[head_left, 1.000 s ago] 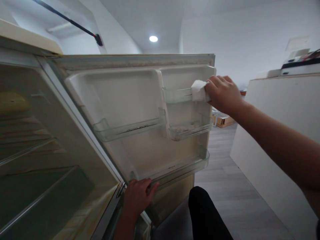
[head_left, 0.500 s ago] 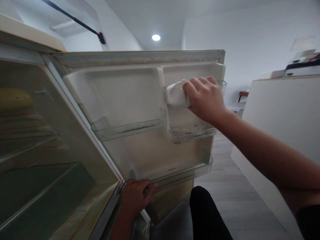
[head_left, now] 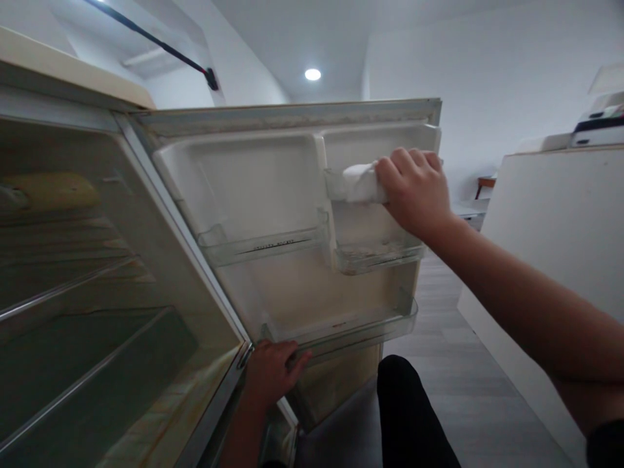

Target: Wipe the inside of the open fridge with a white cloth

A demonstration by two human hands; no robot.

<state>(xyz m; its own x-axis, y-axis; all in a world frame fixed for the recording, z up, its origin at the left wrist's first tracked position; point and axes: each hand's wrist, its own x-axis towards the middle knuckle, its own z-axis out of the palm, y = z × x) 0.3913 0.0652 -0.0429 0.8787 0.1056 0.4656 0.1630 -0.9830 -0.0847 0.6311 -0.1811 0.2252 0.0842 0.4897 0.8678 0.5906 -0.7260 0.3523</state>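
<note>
A white cloth (head_left: 361, 183) is gripped in my right hand (head_left: 418, 188), over the small upper-right bin (head_left: 335, 184) of an open fridge door (head_left: 273, 175). My left hand (head_left: 273, 372) rests at the left end of the lower clear door shelf (head_left: 361, 335), near the hinge side, its fingers apart and nothing seen in them. Part of its fingertips is hidden at the shelf edge. Two more clear bins, a left one (head_left: 258, 248) and a right one (head_left: 377, 257), are fixed on the door between the hands.
On the left is the fridge interior with glass shelves (head_left: 68, 286) and a yellow light cover (head_left: 58, 190). A white cabinet (head_left: 560, 214) stands at the right, a printer-like object (head_left: 598, 130) on it. My knee (head_left: 402, 390) is below the door.
The view has shifted a little, showing more of the fridge interior. My right hand and the cloth have moved slightly right along the upper bin. My left hand remains at the lower shelf.
</note>
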